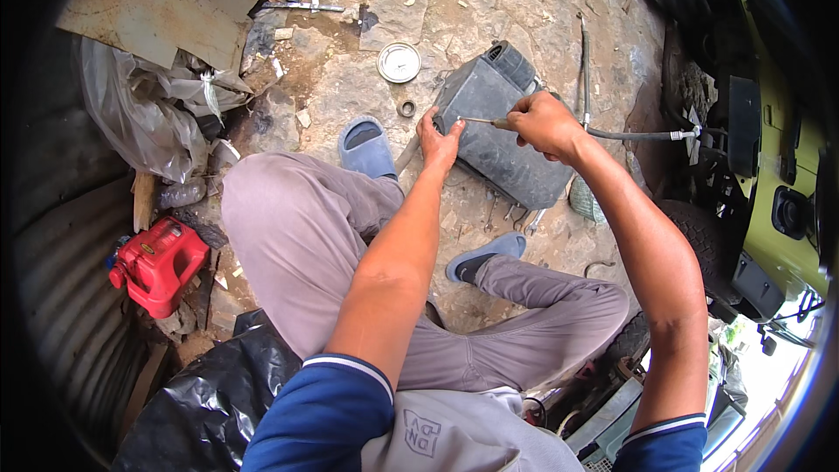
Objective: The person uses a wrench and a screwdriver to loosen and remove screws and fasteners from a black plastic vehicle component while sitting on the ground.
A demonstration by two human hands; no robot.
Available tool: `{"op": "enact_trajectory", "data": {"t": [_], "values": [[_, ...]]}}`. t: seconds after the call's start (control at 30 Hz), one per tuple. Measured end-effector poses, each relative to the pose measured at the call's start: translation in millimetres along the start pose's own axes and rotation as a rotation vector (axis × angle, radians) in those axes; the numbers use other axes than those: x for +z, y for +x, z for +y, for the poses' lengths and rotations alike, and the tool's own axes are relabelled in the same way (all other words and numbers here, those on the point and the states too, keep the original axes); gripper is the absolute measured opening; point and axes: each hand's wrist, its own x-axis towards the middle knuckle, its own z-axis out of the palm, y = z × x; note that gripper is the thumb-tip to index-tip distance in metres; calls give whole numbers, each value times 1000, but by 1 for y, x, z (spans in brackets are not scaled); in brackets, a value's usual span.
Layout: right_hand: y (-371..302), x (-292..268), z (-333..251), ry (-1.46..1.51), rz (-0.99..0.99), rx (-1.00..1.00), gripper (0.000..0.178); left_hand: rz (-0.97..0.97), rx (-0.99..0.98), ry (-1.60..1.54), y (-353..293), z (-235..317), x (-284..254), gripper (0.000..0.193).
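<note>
A large black plastic box, dusty and angular with a round-ended part at its far end, lies tilted on the stone floor in front of me. My left hand grips its left edge, thumb on top and fingers at the side. In my closed right hand is a screwdriver, its handle mostly covered by the fingers. The thin shaft points left across the box, and its tip meets the edge close to my left thumb. Exactly what the tip touches is too small to make out.
Beyond my left hand lie a round white-faced gauge and a small metal ring. Several wrenches sit at the box's near side. A hose runs right toward a green vehicle. A red jerrycan stands left.
</note>
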Motion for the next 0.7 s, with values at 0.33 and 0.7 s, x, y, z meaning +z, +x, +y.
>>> {"op": "enact_trajectory", "data": {"t": [0.33, 0.7], "values": [[-5, 1, -13, -157, 35, -38, 29, -40, -97, -83, 8, -10, -3, 94], [5, 15, -37, -548, -34, -167, 28, -128, -177, -85, 1, 5, -7, 116]]}}
